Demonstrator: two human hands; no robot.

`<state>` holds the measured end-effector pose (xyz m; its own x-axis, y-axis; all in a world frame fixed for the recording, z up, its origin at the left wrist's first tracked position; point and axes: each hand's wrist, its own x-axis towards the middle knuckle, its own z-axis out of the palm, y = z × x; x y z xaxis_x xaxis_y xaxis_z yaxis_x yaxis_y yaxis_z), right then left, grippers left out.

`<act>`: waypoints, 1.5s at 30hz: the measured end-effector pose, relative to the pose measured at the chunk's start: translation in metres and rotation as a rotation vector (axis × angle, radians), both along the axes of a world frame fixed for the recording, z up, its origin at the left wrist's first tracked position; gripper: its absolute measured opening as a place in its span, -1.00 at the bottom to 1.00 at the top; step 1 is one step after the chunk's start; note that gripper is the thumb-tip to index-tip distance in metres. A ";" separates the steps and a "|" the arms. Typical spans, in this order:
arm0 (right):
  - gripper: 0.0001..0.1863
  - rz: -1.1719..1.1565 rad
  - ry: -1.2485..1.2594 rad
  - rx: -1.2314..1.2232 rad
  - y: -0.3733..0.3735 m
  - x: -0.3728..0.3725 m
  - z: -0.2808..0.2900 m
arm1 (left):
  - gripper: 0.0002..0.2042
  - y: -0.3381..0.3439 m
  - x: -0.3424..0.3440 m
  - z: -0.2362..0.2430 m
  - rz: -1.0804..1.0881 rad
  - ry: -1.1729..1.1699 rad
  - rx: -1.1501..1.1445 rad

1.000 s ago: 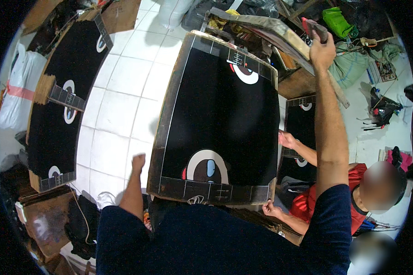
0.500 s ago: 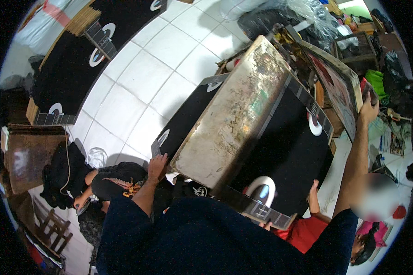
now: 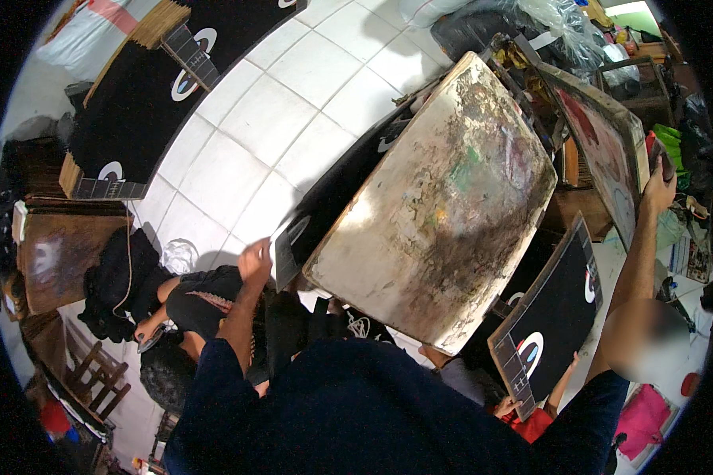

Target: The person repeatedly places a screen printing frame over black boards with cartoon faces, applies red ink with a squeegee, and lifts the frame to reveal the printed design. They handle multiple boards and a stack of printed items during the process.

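My right hand grips a red-and-dark handle at the edge of a stained printing screen, held raised and tilted at the right. My left hand, blurred with fingers bent, is just beside the corner of a black board tilted at the left of the central platform; whether it touches cannot be made out. The platform's bare top is pale, mottled with paint and grime. On its right, a co-worker's hands hold another black board printed with eye shapes.
More printed black boards lie at the upper left. A co-worker crouches at lower left beside black cloth, a wooden box and a stool. Bags and clutter crowd the back right. White tiles run between.
The black board that covered the platform has split away to both sides, exposing the stained top. The right-hand board has moved toward the co-worker in red. My left hand has risen slightly leftward.
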<state>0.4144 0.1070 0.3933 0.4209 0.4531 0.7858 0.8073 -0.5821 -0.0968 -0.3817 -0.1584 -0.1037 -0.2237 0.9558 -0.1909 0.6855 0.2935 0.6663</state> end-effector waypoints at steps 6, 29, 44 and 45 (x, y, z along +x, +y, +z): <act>-0.30 -0.022 0.058 -0.058 0.006 -0.015 0.005 | -0.92 0.168 0.087 0.121 0.012 -0.356 0.663; -0.39 0.231 0.259 -0.092 0.015 -0.069 0.022 | -0.10 -0.084 0.322 0.247 -0.936 -0.314 0.551; -0.46 0.102 0.297 -0.063 -0.011 -0.105 0.023 | -0.51 0.005 0.043 0.110 0.239 -0.367 0.106; -0.43 0.089 0.297 -0.066 -0.011 -0.109 0.026 | -0.53 0.007 0.047 0.118 0.212 -0.439 0.100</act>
